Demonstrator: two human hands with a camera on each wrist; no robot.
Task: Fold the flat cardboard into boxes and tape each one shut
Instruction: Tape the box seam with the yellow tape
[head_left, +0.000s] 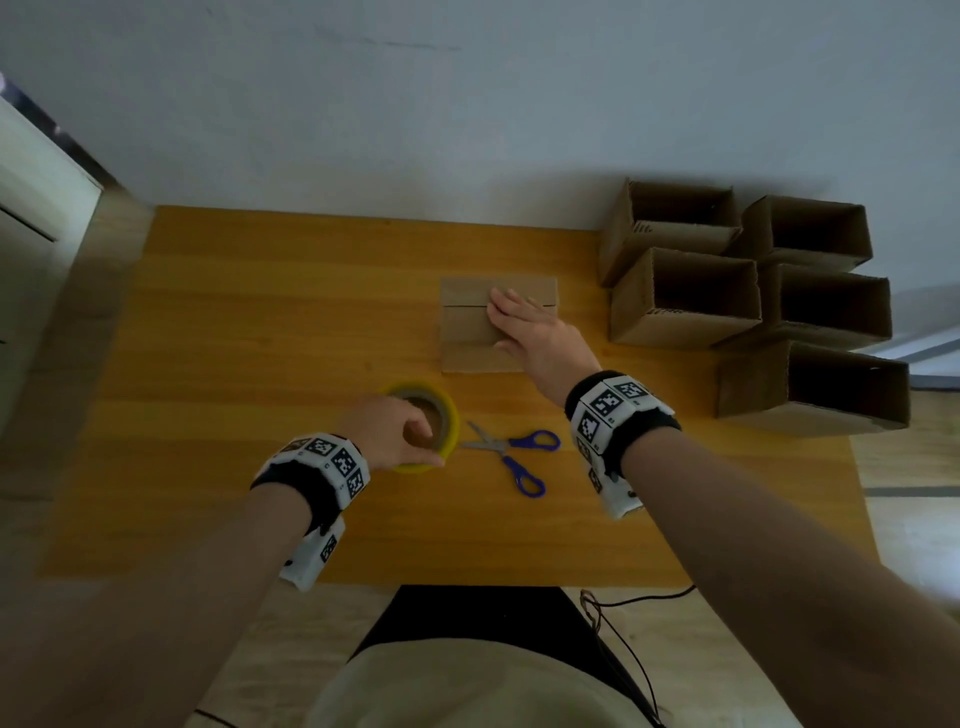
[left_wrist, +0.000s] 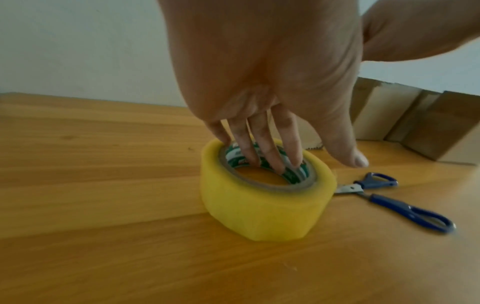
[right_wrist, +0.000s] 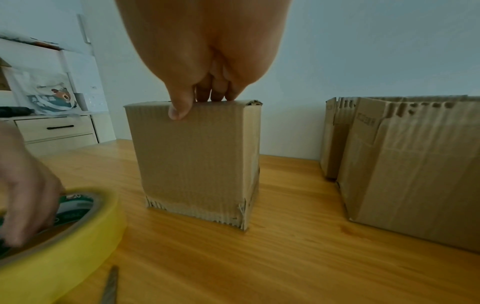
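Observation:
A closed cardboard box (head_left: 467, 332) (right_wrist: 194, 160) stands upright mid-table, its top flaps folded in. My right hand (head_left: 511, 312) (right_wrist: 200, 96) presses flat on that top with straight fingers, the thumb hanging over the near edge. Nearer to me lies a yellow tape roll (head_left: 452, 415) (left_wrist: 259, 209) (right_wrist: 64, 257). My left hand (head_left: 400, 431) (left_wrist: 298, 148) hooks several fingers into its core, and the thumb stays outside the roll. Blue-handled scissors (head_left: 511, 452) (left_wrist: 389, 197) lie just right of the roll, blades slightly apart.
Several open-topped cardboard boxes (head_left: 685, 296) (right_wrist: 415, 164) crowd the table's right end. The wooden table (head_left: 260, 338) meets a pale wall at the back. A white drawer cabinet (right_wrist: 54, 127) stands off to the left. A dark cable (head_left: 623, 603) hangs by the near edge.

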